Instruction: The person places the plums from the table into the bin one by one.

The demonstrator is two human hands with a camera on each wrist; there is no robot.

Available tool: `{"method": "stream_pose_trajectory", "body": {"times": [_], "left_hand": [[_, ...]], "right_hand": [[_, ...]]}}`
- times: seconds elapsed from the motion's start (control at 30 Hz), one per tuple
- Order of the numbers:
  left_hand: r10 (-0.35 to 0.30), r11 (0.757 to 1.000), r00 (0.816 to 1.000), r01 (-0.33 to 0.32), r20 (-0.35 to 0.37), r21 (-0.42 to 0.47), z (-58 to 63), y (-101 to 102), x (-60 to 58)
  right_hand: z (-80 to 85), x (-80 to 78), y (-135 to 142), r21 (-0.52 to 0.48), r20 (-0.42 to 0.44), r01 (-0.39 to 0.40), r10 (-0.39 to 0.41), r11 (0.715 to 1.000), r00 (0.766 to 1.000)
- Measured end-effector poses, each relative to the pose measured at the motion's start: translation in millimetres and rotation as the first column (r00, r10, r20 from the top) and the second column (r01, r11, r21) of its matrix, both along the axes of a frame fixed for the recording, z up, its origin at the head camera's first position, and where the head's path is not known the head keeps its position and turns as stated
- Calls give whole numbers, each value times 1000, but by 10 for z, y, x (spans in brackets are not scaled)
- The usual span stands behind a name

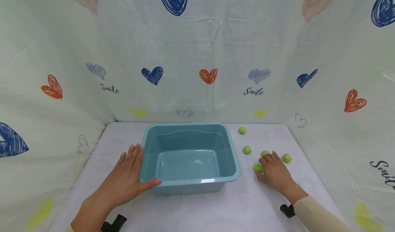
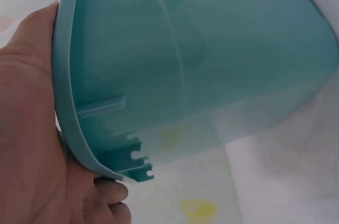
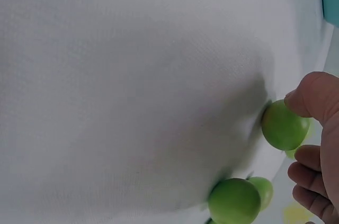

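Observation:
A light blue plastic basin stands on the table, tilted in the left wrist view. My left hand rests against its near left corner, fingers straight along the left side and thumb lying over the front rim. Right of the basin, my right hand has its thumb and fingers curled about a small round green fruit. In the right wrist view the thumb tip touches that fruit. Another green fruit sits just beyond the fingers, partly hidden by them.
More green fruits lie about the right side: one at the back, one beside the basin, one right of my hand. A white cloth covers the table. Curtains with printed hearts hang behind and at both sides.

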State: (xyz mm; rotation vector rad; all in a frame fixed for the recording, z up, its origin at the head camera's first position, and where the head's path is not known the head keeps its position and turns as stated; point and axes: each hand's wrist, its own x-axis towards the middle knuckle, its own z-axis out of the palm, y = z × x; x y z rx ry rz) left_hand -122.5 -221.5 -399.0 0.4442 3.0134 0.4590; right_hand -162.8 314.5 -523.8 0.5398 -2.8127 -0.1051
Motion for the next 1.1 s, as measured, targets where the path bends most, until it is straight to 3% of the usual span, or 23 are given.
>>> {"method": "stream_pose_trajectory", "body": {"times": [0.47,0.77,1.1], "left_hand": [[7,1000,1000,-7,2,2,34,25,2],[14,1000,1000,-14,17,13,15,37,-6],[14,999,999,-15,36,30,25,20,-16]], "right_hand": [[-42,-13,62,6,-21,-20,20,1000,1000],[-61,-58,52,20,-14,30,-30,999,999],[183,-149,-16,-20,-86,31,-32,999,996]]}}
